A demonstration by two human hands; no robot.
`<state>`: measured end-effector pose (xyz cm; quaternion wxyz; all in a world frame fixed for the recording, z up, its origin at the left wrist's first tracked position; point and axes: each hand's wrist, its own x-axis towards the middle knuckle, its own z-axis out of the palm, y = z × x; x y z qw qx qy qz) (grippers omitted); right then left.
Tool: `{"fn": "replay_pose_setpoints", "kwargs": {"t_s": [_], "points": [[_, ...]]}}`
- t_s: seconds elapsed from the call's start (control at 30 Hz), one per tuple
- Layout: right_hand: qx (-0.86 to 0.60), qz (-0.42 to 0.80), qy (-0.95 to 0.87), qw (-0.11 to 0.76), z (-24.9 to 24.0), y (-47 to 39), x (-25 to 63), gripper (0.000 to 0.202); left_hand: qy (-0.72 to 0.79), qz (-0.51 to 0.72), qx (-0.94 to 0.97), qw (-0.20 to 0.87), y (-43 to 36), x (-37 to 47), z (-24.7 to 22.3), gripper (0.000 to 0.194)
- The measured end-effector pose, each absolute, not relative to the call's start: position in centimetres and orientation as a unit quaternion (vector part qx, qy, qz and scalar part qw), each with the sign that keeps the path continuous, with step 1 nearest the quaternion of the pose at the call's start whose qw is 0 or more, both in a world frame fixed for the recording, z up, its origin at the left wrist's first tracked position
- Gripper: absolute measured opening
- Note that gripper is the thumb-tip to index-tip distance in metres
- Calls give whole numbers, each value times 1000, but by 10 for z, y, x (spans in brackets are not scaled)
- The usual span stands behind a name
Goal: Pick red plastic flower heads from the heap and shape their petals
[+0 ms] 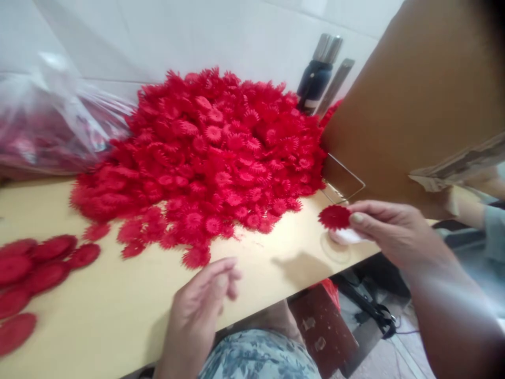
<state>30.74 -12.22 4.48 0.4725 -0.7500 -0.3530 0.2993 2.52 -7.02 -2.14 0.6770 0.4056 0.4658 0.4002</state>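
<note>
My right hand point(394, 231) pinches a red flower-shaped disc point(334, 217) by its edge, above the right part of the table. My left hand point(205, 300) is raised near the table's front edge, fingers curled loosely and apart, with nothing visible in it. Beyond it spreads a large pile of small red fringed flowers point(236, 158), reaching the wall. At the left lie several larger red round stacks point(49, 276) on the pale table point(118, 305).
A clear plastic bag point(59, 126) sits at the back left. A dark bottle point(315, 79) stands behind the pile. At the right are a cardboard box point(426, 95), a thin wire frame point(351, 173) and a small white object point(347, 236). Another person's sleeve point(495, 226) shows beyond.
</note>
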Motion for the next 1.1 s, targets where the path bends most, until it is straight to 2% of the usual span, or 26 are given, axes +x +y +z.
{"fn": "replay_pose_setpoints", "kwargs": {"t_s": [0.13, 0.23, 0.3, 0.4, 0.53, 0.7, 0.8, 0.9, 0.97, 1.03, 1.1], "points": [[-614, 474, -414, 477, 11, -86, 244, 28, 313, 413, 337, 786, -57, 48, -11, 39], [-560, 515, -469, 449, -7, -67, 201, 27, 246, 436, 260, 826, -50, 50, -9, 38], [-556, 487, -516, 432, -14, -60, 183, 28, 249, 464, 236, 817, -50, 45, -10, 31], [-588, 357, -617, 382, -18, -55, 172, 27, 281, 511, 222, 782, -53, 33, -12, 25], [-590, 225, -701, 333, -14, -55, 173, 30, 332, 566, 214, 723, -53, 20, -10, 31], [-552, 213, -736, 329, -13, -57, 173, 32, 376, 606, 168, 681, -47, 9, -10, 52], [-525, 216, -760, 316, -16, -57, 171, 29, 388, 614, 152, 670, -42, 2, -15, 56], [-505, 221, -771, 319, -14, -54, 166, 25, 403, 624, 166, 648, -38, -3, -20, 53], [-498, 232, -767, 331, -10, -46, 159, 24, 412, 629, 212, 625, -37, -1, -20, 45], [-497, 242, -749, 365, -4, -33, 146, 27, 415, 621, 265, 610, -38, 7, -17, 28], [-495, 257, -717, 419, 2, -16, 128, 34, 384, 628, 280, 616, -40, 18, -13, 29]]}}
